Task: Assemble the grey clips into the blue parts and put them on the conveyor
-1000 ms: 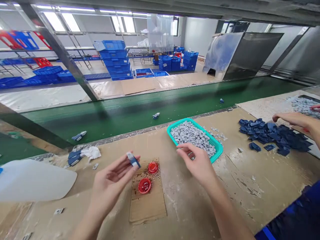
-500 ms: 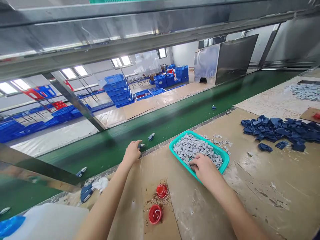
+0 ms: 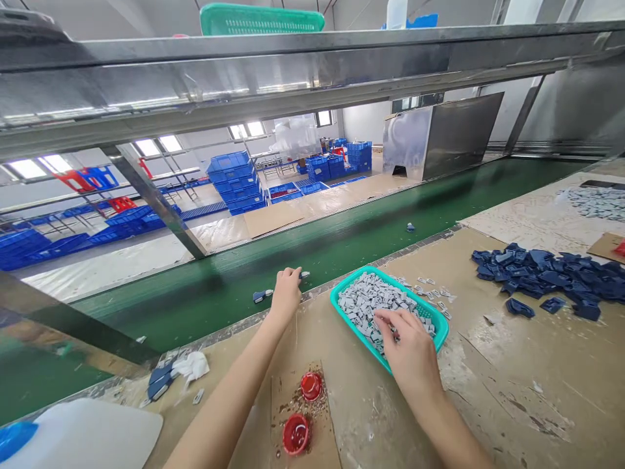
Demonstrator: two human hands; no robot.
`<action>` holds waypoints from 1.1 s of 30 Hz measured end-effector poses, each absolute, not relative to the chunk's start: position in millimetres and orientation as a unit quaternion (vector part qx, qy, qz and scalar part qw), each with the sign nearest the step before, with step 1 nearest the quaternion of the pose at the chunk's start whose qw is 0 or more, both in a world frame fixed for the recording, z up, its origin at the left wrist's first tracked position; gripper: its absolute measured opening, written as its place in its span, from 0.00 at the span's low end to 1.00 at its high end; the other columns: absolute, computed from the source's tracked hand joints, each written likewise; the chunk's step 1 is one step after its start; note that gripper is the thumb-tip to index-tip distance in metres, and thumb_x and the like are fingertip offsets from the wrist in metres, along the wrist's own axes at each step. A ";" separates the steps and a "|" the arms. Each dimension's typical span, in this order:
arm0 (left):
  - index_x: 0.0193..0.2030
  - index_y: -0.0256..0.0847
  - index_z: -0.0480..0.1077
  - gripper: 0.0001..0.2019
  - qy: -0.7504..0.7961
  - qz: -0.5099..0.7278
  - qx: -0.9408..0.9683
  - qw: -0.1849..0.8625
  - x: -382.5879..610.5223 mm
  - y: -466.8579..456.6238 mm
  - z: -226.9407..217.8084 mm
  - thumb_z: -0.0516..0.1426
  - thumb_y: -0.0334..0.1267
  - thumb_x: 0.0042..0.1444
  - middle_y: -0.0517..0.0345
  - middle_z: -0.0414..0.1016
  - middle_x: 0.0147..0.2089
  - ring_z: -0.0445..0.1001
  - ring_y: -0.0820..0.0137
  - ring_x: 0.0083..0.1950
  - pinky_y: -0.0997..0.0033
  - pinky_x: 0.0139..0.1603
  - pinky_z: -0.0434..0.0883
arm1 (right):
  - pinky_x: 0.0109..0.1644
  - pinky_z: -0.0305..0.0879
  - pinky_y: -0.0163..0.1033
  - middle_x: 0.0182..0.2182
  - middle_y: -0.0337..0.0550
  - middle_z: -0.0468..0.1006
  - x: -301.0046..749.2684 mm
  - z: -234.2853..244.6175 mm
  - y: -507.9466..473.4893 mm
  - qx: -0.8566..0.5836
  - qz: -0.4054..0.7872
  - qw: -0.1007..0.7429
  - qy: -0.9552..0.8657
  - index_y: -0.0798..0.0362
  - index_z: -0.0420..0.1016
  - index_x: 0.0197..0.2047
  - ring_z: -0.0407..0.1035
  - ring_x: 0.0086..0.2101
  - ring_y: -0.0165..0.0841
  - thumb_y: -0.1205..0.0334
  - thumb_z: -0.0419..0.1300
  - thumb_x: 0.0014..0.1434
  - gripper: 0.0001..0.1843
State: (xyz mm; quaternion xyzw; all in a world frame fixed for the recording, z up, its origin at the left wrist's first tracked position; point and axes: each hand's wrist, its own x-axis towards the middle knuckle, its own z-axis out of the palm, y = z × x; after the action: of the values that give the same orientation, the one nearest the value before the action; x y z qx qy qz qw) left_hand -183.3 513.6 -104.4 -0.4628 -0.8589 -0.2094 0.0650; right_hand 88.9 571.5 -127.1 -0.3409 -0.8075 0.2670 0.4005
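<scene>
My left hand (image 3: 287, 293) reaches over the near edge of the green conveyor belt (image 3: 234, 277), its fingers closed at a small navy-and-grey plastic part (image 3: 304, 275). A similar two-tone part (image 3: 262, 296) lies on the belt just left of it. My right hand (image 3: 410, 345) is above the front side of a teal plastic basket (image 3: 338, 311), thumb and index finger pinched together. Whatever lies between those fingertips is too small to make out. Many small grey plastic pieces (image 3: 368, 296) fill the basket.
Two red cups (image 3: 295, 434) stand on cardboard between my forearms. Navy parts (image 3: 541, 267) are heaped at right. Loose grey pieces (image 3: 442, 293) lie behind the basket. A white jug (image 3: 92, 433) stands front left. A metal shelf (image 3: 293, 62) crosses above the belt.
My left hand has moved right along the belt edge. My right hand has lifted from among the grey pieces, fingers now pinched. Other parts on the belt have shifted left. The view has tilted up.
</scene>
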 end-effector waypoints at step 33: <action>0.30 0.37 0.70 0.16 -0.684 -0.693 -0.081 -0.213 -9.4 318.8 -105.8 0.70 0.37 0.37 0.50 0.81 0.35 0.80 0.60 0.39 0.63 0.44 0.78 | 0.29 0.67 0.36 0.25 0.45 0.77 66.7 -134.5 495.6 -0.245 0.735 0.165 -0.610 0.56 0.74 0.31 0.70 0.25 0.33 0.43 0.68 0.49 0.23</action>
State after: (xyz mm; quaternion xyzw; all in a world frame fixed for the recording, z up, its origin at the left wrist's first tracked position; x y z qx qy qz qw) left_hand -9.4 318.8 -105.8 -0.0813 -0.6843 -0.6928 -0.2125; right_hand 66.7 495.6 -134.5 -0.2449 -0.6105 0.7349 0.1653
